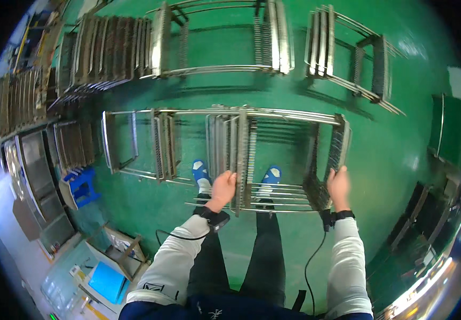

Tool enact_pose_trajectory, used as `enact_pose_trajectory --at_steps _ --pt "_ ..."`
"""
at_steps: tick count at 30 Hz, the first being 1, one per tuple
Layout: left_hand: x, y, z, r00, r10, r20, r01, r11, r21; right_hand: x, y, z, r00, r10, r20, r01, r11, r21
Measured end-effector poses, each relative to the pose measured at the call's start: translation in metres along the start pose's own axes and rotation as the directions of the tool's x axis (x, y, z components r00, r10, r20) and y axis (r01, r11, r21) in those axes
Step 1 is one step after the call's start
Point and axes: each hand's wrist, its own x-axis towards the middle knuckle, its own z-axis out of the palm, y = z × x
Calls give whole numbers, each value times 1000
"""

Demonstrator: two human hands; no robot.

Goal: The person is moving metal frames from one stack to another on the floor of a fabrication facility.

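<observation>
Before me is a metal rack (339, 143), with toothed, slotted side panels joined by long bright rods. My left hand (223, 189) is closed at its left panel, fingers curled over the edge. At the right panel, my right hand (339, 185) is closed around the outer edge, slightly blurred. Several upright panels (221, 141) stand close together just left of my left hand. Farther left, another slotted rack (111, 143) of the same kind lines up beside them. The undersides of both grips are hidden.
Beyond stand a large rack (161, 45) and a smaller rack (324, 48) on the green floor (401, 160). Dense rows of rack panels (100, 50) fill the far left. A blue stool (84, 188) and a bright blue bin (108, 281) are at left; a green box (449, 130) is at right.
</observation>
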Motion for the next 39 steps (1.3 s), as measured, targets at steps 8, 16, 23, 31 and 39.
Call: enact_pose_trajectory --at_steps 8,16,23,31,39 --pt "20 -31 -55 998 35 46 -15 919 -395 7 15 -17 896 -232 -379 221 973 -73" --pt "24 -273 -181 924 -312 -222 251 932 -262 -91 -290 -28 862 -507 -25 429 700 571" --pt "39 -433 -339 779 -481 -402 475 871 -122 -181 -473 154 623 -503 600 -145 679 720" --pt "110 -533 -423 747 -370 -552 485 871 72 -184 -565 274 603 -310 735 -352 723 594" --pt "160 -585 -428 722 -529 -446 436 849 -300 -174 -585 298 593 -295 749 -375 722 581"
